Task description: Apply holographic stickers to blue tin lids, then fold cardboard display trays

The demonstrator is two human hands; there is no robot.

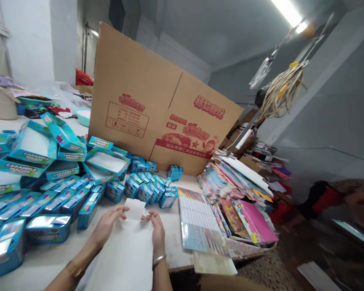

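A small white card [135, 207] with a cut or folded flap at its right edge is held up between my two hands. My left hand [111, 220] pinches its left side with thumb and fingers. On the other side, my right hand [157, 229], with a metal bangle at the wrist, has its fingers curled together at the flap. Below both hands spreads a larger white sheet [127, 254]. Just past the card sit several small blue boxes [145, 193] in tight rows.
To my left are larger blue boxes [48, 233] and open blue trays [33, 141]. A big cardboard carton [157, 93] stands behind. On the right lie a printed sheet [200, 222], stacked colourful cards [230, 173] and a pink package [255, 220]. Another person [324, 198] bends at far right.
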